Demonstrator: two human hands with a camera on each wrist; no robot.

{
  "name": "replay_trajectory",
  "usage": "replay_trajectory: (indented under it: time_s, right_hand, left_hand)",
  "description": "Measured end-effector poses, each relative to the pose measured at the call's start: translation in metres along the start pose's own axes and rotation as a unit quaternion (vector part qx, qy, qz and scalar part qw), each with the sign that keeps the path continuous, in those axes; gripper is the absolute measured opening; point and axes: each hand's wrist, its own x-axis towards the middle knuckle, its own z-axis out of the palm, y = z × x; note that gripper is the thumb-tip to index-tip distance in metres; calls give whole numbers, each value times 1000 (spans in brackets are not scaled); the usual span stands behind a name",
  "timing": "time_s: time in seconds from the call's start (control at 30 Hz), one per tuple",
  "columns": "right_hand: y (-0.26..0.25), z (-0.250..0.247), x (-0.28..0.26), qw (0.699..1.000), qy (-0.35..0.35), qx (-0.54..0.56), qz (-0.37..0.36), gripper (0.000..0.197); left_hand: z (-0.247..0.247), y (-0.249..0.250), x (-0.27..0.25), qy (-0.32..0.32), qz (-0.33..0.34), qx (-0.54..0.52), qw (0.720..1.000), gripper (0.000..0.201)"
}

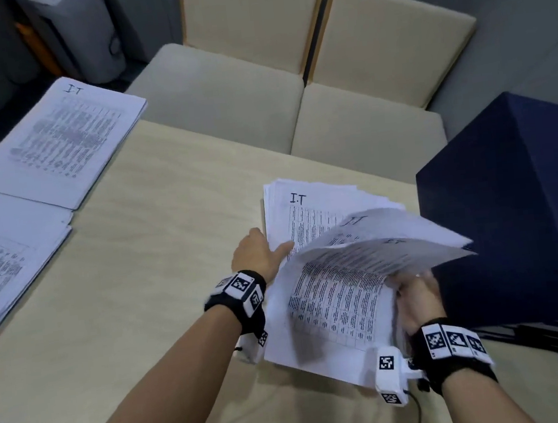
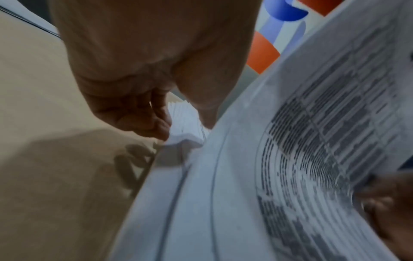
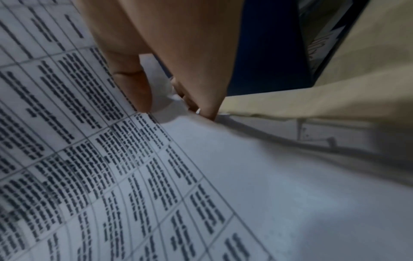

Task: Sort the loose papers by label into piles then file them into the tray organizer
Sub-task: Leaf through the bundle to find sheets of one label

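Observation:
A loose stack of printed sheets [image 1: 291, 210], its top sheet marked "I.T", lies on the table right of centre. My left hand [image 1: 271, 250] holds the stack's left edge; in the left wrist view the thumb lies over the papers and the curled fingers [image 2: 156, 121] touch the edge. My right hand [image 1: 413, 286] pinches a few lifted sheets [image 1: 348, 290] at their right side, with the thumb [image 3: 136, 88] on the printed face. These sheets curl up off the stack and show "I.T" marks. Two sorted piles lie at the left, an "I.T" pile [image 1: 56, 141] and an "H.R" pile [image 1: 6, 250].
A dark blue box [image 1: 511, 204] stands at the table's right edge, close beside my right hand. Two beige chairs [image 1: 256, 76] are pushed in at the far side. Bare beige tabletop [image 1: 145, 260] lies between the sorted piles and the loose stack.

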Motion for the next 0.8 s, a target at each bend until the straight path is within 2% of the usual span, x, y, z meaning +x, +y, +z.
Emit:
replay_trajectory:
  time_s: [0.13,0.27,0.33,0.43,0.5,0.57,0.67,0.73,0.8]
  right_hand:
    - [-3,0,0,998,2,-54,18,24]
    - [-4,3,12,997,-1,-49,52,30]
    - [-5,6,15,997,-1,-56,59,32]
    - [-6,12,11,997,-27,-53,57,26]
    - [-5,13,10,997,-37,-45,59,24]
    - [-3,11,13,996,-48,-40,60,23]
    - [-2,9,15,996,-47,-34,60,23]
    - [-6,10,10,997,-44,-25,53,25]
    - [-13,13,8,998,-42,-22,31,29]
  left_hand:
    - [9,-3,8,-8,69,52,996,26]
    - [-2,-11,17,-14,82,96,992,25]
    - [-7,-12,19,7,75,137,988,24]
    - [-9,-6,11,44,66,165,983,41]
    - [-5,2,4,8,61,200,978,52]
    - [-1,6,3,-22,59,210,976,48]
    - [-6,8,8,-30,68,210,975,30]
    - [-15,12,8,-37,88,278,956,25]
    - [-27,18,6,-20,114,361,925,25]
